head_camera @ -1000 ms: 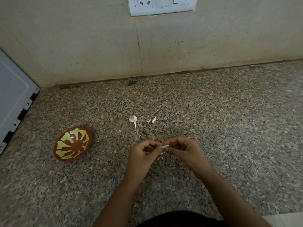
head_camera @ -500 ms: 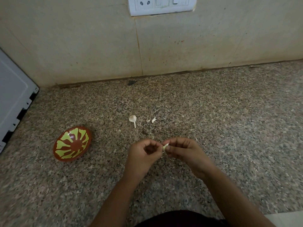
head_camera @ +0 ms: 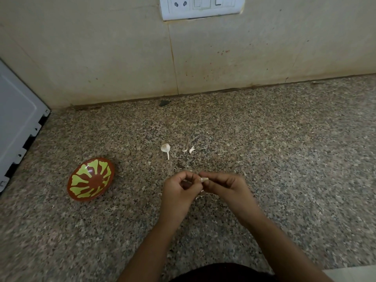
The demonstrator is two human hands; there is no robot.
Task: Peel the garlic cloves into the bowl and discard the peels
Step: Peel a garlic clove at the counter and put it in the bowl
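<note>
A small pale garlic clove [head_camera: 204,179] is pinched between the fingertips of my left hand [head_camera: 181,191] and my right hand [head_camera: 224,186], held just above the speckled granite counter [head_camera: 284,159]. Most of the clove is hidden by my fingers. A brown bowl [head_camera: 91,179] with a yellow-green pattern sits tilted on the counter, well to the left of my hands. Beyond my hands lie a garlic piece with a stem [head_camera: 165,149] and two small white peel scraps [head_camera: 189,149]. A thin peel fragment [head_camera: 200,196] shows under my hands.
A white appliance [head_camera: 18,127] stands at the left edge of the counter. The beige tiled wall [head_camera: 122,58] rises behind, with a white switch and socket plate [head_camera: 201,7] at the top. A dark speck [head_camera: 164,102] lies at the wall's foot.
Both hands have stayed in place over the counter. The fingers have shifted on the clove, which now shows shorter and more covered between the fingertips.
</note>
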